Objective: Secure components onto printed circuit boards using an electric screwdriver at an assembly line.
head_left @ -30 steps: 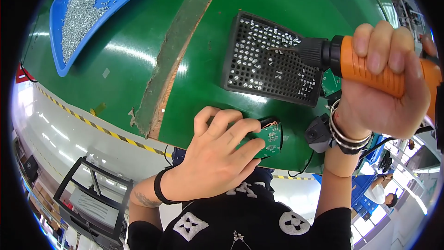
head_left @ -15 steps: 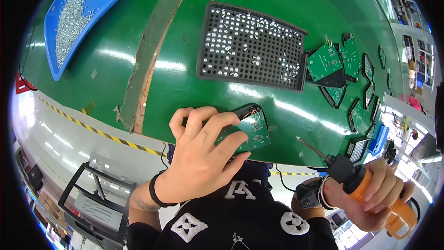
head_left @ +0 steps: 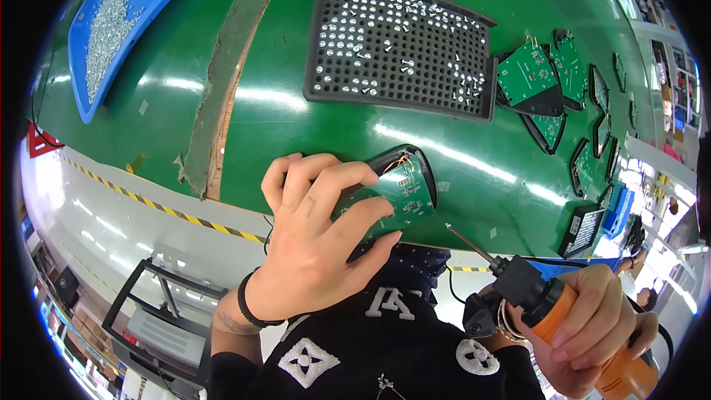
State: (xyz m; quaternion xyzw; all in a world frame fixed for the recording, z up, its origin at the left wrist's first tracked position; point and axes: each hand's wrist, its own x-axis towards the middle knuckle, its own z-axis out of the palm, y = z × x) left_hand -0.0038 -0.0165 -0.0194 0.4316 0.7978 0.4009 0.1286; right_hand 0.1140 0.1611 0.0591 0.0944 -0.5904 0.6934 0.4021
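Near the table's front edge my left hand (head_left: 318, 230) grips a green circuit board (head_left: 411, 196) seated in a black casing (head_left: 427, 170). Its fingers lie across the board's left part and hide it. Thin copper-coloured wires show at the board's upper end. At the lower right my right hand (head_left: 592, 326) is wrapped round an orange and black electric screwdriver (head_left: 537, 296). The bit points up and left, its tip a short way right of the board and apart from it. A small bright screw seems to sit at the tip.
A black perforated screw tray (head_left: 400, 48) holds many silver screws beyond the board. Heaped screws fill a blue bin (head_left: 159, 7) at the far left. More circuit boards in casings (head_left: 529, 78) lie on the right. A worn strip (head_left: 222, 96) crosses the green table (head_left: 266, 133).
My right hand has brought the screwdriver left, its tip closer to the board. The board has turned slightly in my left hand. The whole view has shifted a little.
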